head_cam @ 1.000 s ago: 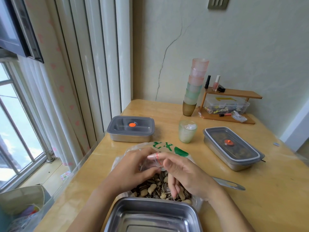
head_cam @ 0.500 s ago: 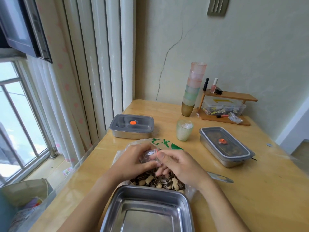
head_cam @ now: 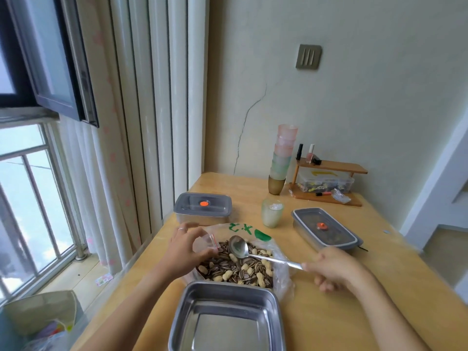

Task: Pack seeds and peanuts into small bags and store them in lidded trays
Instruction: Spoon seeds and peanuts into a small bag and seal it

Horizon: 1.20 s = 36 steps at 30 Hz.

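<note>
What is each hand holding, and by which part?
Left hand holds a small bag by its sides; right hand grips a spoon by its handle end.

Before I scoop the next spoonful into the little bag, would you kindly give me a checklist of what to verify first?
1. Small clear zip bag with red strip is held by the left hand: ok.
2. The bag's mouth is open toward the spoon: cannot tell.
3. Long metal spoon is gripped at its handle end by the right hand: ok.
4. Spoon bowl is loaded: not ok, it looks empty over the pile.
5. Striped sunflower seeds and peanuts lie exposed in the large clear plastic bag: ok.
6. Open steel tray sits nearest the person, with nothing in it: ok.
</note>
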Each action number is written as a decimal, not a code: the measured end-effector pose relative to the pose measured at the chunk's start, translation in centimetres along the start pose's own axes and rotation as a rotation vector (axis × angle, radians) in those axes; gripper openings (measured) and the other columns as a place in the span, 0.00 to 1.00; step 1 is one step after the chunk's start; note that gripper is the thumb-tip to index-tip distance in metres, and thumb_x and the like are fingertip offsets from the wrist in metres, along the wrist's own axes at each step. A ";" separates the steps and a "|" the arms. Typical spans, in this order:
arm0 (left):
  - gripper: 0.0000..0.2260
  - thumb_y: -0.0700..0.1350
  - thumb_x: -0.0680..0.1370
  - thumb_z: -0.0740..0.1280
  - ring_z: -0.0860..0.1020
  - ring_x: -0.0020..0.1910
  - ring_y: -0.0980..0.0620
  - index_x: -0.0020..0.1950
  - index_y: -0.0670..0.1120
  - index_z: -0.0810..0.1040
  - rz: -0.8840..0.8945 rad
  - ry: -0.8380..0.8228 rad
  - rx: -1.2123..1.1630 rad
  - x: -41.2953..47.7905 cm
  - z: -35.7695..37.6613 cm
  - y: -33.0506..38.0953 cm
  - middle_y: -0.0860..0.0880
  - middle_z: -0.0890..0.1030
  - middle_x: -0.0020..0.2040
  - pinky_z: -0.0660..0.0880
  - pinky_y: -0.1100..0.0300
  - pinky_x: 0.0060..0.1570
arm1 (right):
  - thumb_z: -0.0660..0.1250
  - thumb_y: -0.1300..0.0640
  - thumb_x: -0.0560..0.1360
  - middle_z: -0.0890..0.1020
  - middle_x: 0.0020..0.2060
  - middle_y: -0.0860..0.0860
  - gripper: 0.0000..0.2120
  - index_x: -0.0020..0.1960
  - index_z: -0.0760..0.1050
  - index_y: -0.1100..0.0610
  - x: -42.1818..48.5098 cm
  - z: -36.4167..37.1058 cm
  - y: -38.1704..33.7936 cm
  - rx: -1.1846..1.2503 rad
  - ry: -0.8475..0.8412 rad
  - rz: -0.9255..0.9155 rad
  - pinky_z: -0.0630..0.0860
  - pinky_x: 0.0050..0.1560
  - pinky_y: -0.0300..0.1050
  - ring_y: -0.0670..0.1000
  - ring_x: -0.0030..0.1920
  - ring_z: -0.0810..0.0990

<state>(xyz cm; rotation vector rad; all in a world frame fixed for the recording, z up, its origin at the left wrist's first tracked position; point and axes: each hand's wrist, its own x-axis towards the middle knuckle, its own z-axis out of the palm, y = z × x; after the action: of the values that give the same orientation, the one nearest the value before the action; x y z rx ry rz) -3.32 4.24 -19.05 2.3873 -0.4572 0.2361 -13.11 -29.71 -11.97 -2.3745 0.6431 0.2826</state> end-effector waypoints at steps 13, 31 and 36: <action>0.14 0.64 0.73 0.74 0.69 0.68 0.50 0.50 0.56 0.82 -0.122 -0.008 0.010 -1.9 -2.6 2.1 0.55 0.76 0.59 0.69 0.51 0.65 | 0.64 0.55 0.84 0.86 0.36 0.54 0.10 0.49 0.81 0.58 -2.5 2.4 -6.4 0.449 0.230 -0.547 0.85 0.50 0.55 0.52 0.37 0.86; 0.15 0.52 0.73 0.78 0.84 0.52 0.44 0.52 0.42 0.86 -0.744 -0.476 -0.399 -1.3 -4.9 3.1 0.41 0.84 0.57 0.85 0.50 0.50 | 0.58 0.50 0.86 0.82 0.34 0.50 0.15 0.45 0.76 0.55 -3.1 1.6 -7.8 0.072 0.432 -0.745 0.82 0.39 0.47 0.44 0.30 0.81; 0.11 0.37 0.75 0.76 0.87 0.42 0.41 0.52 0.31 0.82 -0.687 -0.140 -0.734 -0.3 -5.4 5.5 0.34 0.84 0.51 0.85 0.45 0.46 | 0.58 0.49 0.86 0.82 0.35 0.51 0.16 0.45 0.76 0.55 -2.8 1.3 -7.9 0.077 0.453 -0.733 0.82 0.42 0.51 0.44 0.30 0.81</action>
<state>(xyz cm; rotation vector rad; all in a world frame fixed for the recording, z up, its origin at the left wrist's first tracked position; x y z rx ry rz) -5.99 4.03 -11.76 1.7021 0.2128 -0.3577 -11.50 -22.57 -7.74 -2.4287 -0.0610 -0.5960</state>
